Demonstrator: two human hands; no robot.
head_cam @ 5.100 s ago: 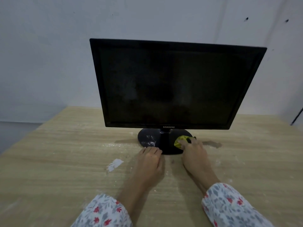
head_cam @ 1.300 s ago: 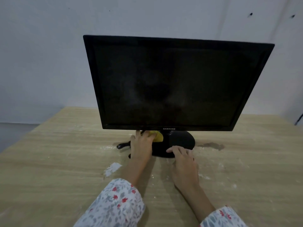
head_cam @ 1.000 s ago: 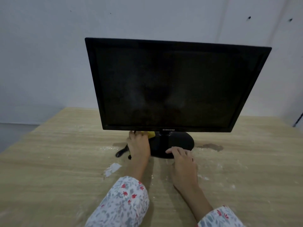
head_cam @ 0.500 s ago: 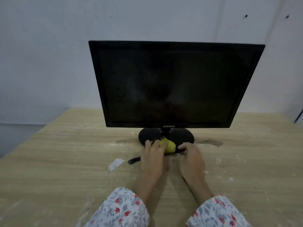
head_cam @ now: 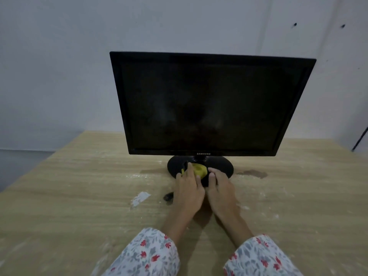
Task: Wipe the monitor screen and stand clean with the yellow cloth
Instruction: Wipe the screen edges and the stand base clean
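SAMSUNG monitor (head_cam: 203,104), left hand (head_cam: 189,189) apparently holding yellow cloth (head_cam: 199,169)

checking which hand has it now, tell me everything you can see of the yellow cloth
The yellow cloth is a small, soft-looking wad, bunched rather than spread flat. It lies on the front of the monitor's round black stand, just below the neck. The left hand covers its near left edge with the fingers curled over it, pressing it to the stand, so only its upper right part shows. The right hand rests beside it on the stand's front edge; whether that hand touches the cloth cannot be told.
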